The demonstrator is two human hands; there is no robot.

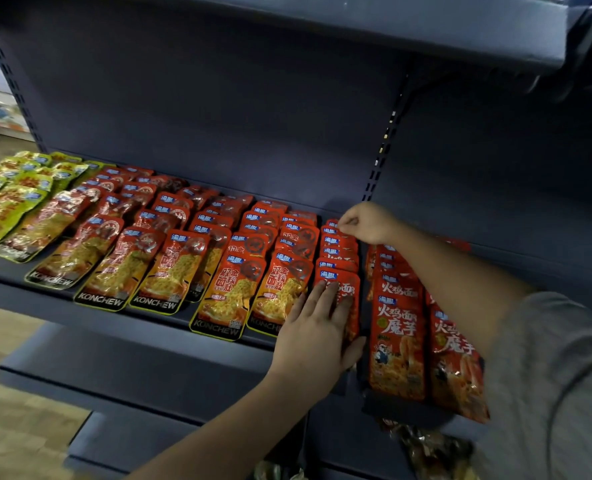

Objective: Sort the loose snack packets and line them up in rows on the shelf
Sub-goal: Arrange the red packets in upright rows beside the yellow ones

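Glossy red snack packets [339, 258] in overlapping rows on dark blue metal shelf [121, 327], centre frame. Left hand [317, 336] flat on front packet; right hand [365, 223] pinching rearmost packet.

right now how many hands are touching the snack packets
2. The left hand lies flat on the front packet of a red row; the right hand pinches packets at that row's back end.
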